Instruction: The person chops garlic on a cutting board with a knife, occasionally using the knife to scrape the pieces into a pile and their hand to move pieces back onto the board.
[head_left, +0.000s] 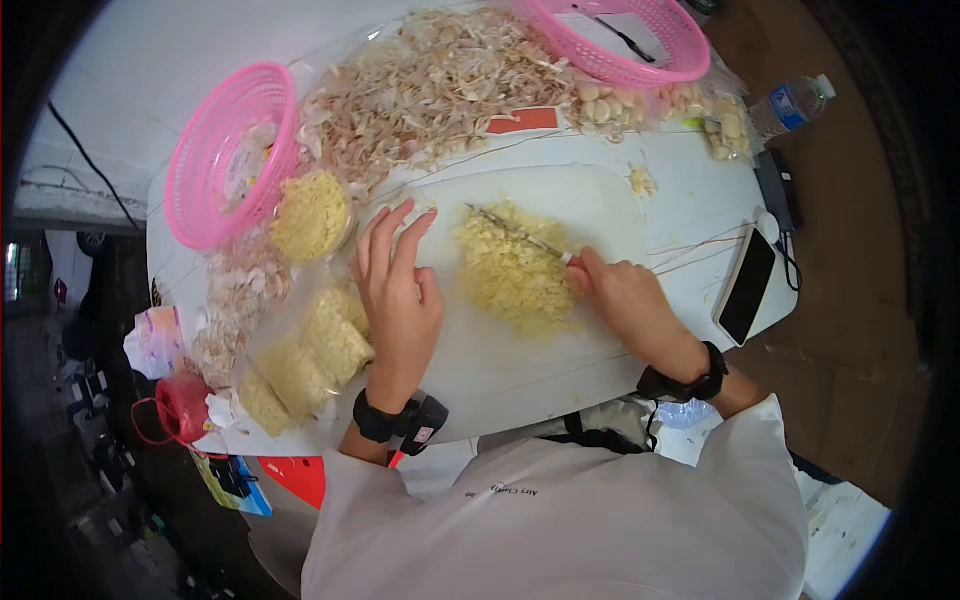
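Note:
My right hand (628,298) grips the handle of a knife (520,234), its blade lying across a heap of finely chopped garlic (505,285). The garlic rests on a whitish cutting board (600,195). At the board's left side is my left hand (402,285), fingers stretched and apart, with nothing held. Beyond those fingers stands a round tub full of chopped garlic (310,215). Clear bags packed with chopped garlic (310,358) lie just left of my left wrist.
Garlic skins (430,85) spread over the table's far side. A pink basket (185,190) stands at left, another pink basket (690,50) at the back. Peeled cloves (605,105), a water bottle (790,105) and a phone (747,285) are rightward; red string (185,405) is near left.

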